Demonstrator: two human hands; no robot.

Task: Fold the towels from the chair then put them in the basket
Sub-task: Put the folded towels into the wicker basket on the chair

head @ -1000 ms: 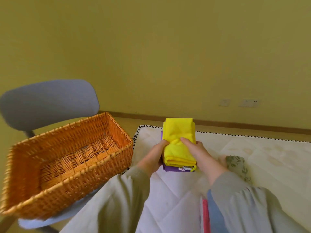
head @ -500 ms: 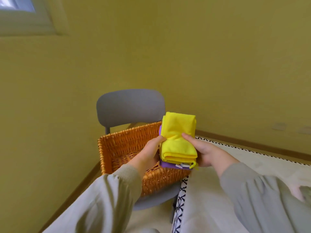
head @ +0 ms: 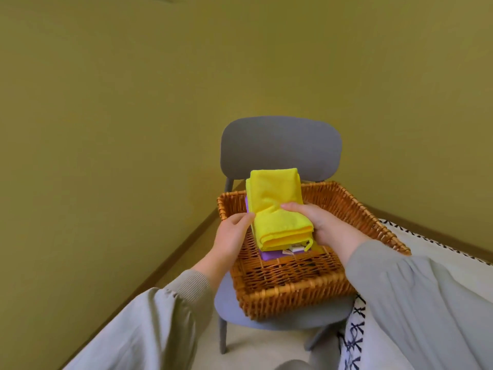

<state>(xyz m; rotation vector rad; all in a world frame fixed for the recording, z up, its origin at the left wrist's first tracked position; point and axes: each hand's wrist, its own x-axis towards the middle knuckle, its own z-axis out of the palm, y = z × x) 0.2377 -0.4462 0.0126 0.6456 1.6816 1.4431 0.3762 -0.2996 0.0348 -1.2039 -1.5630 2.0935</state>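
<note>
The stack now hangs over the basket (head: pixel 293 292) rather than beside it. Left hand (head: pixel 232 233) and right hand (head: pixel 320 225) grip its sides, the yellow towel (head: pixel 277 209) atop the purple towel (head: pixel 277 254) between them. Soft, light, likely to unfold: best clamped at both edges.

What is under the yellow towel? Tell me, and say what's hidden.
A folded purple towel: only its near edge and a left sliver show, with a white label poking out. The yellow towel covers the rest, so any further layer is hidden.
</note>
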